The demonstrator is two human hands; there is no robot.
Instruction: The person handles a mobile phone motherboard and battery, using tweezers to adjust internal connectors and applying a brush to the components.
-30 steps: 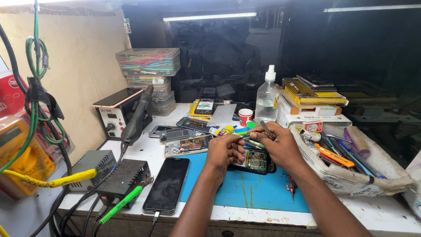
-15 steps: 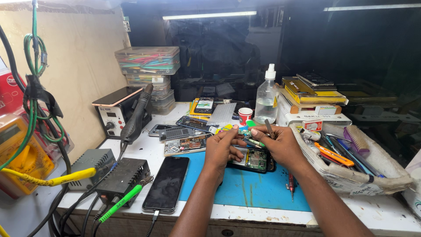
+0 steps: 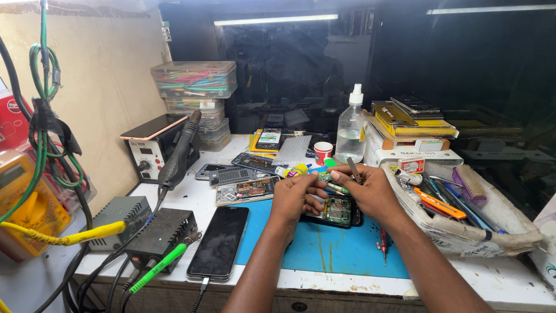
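Both hands meet above the opened phone [image 3: 337, 211] on the blue mat [image 3: 324, 246]: left hand [image 3: 295, 200] fingers pinch a small part [image 3: 324, 177], right hand [image 3: 370, 191] fingers grip tweezers [image 3: 354, 170].

A white workbench [image 3: 509, 281] carries a blue mat [image 3: 324, 249] and black phone [image 3: 219, 241].

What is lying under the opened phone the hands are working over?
The opened phone lies on a blue mat on the white bench. The left hand and right hand hover above it, covering its upper edge, so what lies beneath there is hidden.
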